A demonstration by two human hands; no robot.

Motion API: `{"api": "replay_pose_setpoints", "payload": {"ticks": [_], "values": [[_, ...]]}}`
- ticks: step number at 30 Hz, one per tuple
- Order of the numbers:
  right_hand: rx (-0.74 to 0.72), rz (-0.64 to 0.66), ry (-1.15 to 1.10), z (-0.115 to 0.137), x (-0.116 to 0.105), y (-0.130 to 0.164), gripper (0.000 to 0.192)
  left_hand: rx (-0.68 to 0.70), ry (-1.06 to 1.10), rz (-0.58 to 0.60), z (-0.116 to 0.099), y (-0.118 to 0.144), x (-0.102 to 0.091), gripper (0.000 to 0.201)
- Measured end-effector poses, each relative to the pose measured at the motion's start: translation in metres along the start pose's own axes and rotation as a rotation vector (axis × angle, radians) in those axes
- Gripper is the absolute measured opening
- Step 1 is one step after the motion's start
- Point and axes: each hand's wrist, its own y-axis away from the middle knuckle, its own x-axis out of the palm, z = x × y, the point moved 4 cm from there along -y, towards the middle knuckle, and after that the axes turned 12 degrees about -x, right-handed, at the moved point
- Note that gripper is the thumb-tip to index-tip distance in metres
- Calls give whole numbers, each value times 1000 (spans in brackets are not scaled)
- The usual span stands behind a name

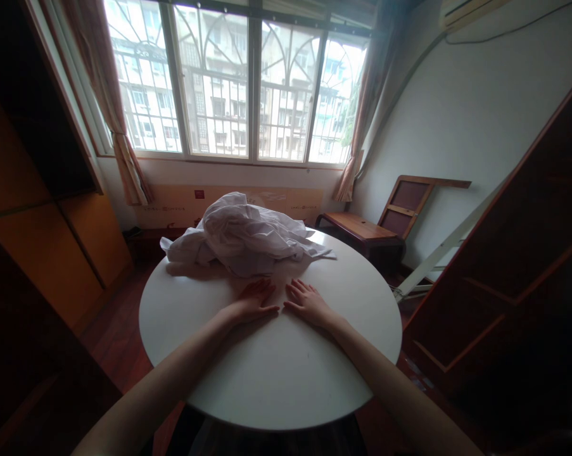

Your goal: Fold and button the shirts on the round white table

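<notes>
A crumpled heap of white cloth (252, 231) lies on the far half of a round white table (286, 380); its folds hide what kind of cloth item it is. My left hand (254, 301) rests palm down on the tabletop just in front of the heap, fingers stretched out and holding nothing. To its right, my right hand (307, 301) lies flat in the same way, fingers spread a little. A small gap separates the two hands, and neither grips the cloth.
Beyond the table is a barred window (219, 95) between tied curtains (127, 158). A wooden seat (362, 225) stands at the back right, near a white metal frame (438, 259). Wooden cabinets (83, 234) line the left; a dark wood panel (504, 272) leans in from the right.
</notes>
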Motion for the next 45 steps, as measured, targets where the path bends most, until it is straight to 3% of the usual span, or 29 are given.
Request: {"api": "replay_pose_setpoints", "payload": {"ticks": [45], "values": [[-15,-19,7,0,0,0,70,-28,-13,12,-5,3,-4,76]]}}
